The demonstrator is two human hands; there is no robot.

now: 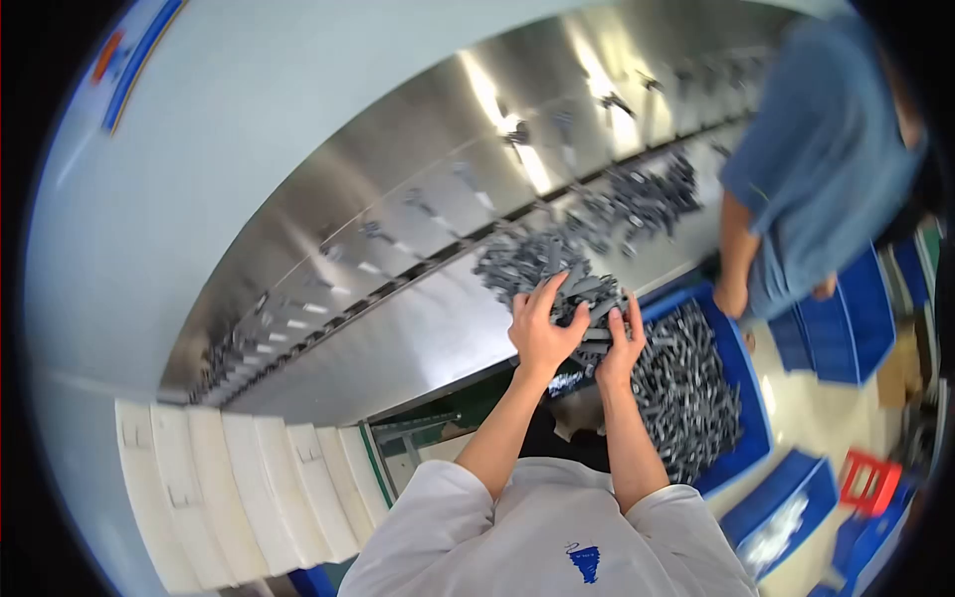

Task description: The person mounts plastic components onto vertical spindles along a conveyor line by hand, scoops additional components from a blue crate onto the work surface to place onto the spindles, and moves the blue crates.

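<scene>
Many small, elongated dark grey parts (522, 254) lie heaped on the steel bench, and a clump of them (595, 303) is gathered between my hands at the bench's front edge. My left hand (542, 333) presses the clump from the left, its thumb and fingers curved over it. From the right, my right hand (621, 348) cups the same clump with bent fingers. Below and right of my hands, a blue bin (751, 408) holds a mass of similar grey parts. The exact kind of part is too blurred to tell.
A steel bench (428, 333) with a row of small fixtures along its back panel stretches across. Another person in a blue shirt (826, 159) stands at right. White trays (239, 488) stand at lower left. More blue bins (786, 512) and a red stool (870, 483) are on the floor.
</scene>
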